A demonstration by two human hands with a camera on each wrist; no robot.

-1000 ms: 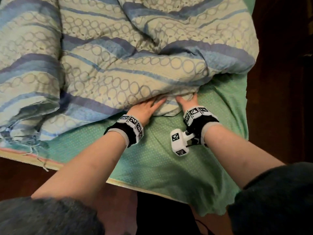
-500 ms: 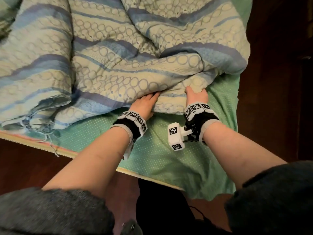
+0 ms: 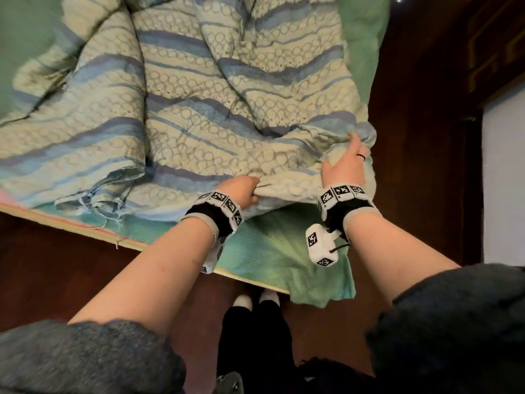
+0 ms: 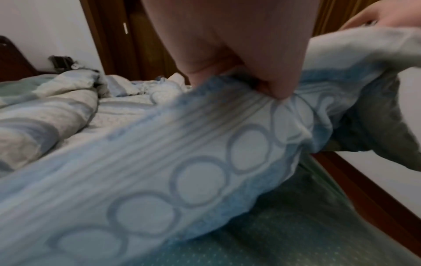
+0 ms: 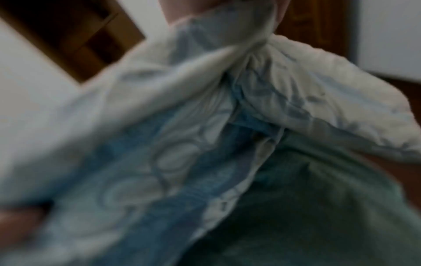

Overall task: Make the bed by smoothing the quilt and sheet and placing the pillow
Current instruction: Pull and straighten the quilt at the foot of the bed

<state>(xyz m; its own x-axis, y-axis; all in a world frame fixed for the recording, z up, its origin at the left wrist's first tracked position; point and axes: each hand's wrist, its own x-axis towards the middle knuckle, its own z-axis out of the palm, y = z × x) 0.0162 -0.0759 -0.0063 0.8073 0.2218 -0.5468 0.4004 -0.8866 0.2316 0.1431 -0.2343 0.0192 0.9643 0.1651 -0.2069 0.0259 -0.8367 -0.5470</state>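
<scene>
A rumpled quilt [image 3: 199, 109] with blue stripes and ring patterns covers most of the bed, over a green dotted sheet [image 3: 272, 251]. My left hand [image 3: 244, 190] grips the quilt's near edge in a fist; the left wrist view shows its fingers [image 4: 262, 79] curled into the quilt [image 4: 182, 162]. My right hand [image 3: 345, 163] holds the quilt's near right corner, fingers wrapped into the bunched fabric, lifted off the sheet. The right wrist view is blurred and shows gathered quilt [image 5: 205, 126]. No pillow is in view.
The bed's near edge [image 3: 71, 223] runs diagonally, with frayed quilt fringe [image 3: 93, 200] on it. A sheet corner [image 3: 326, 291] hangs over the bed's corner. Dark wooden floor [image 3: 412, 166] lies to the right, with my feet [image 3: 255, 300] below. More bunched bedding [image 4: 56, 108] lies farther along the bed.
Both hands went from resting on the quilt's edge to gripping it. The right hand moved right to the corner and lifted it; the quilt now spreads farther toward the bed's right side.
</scene>
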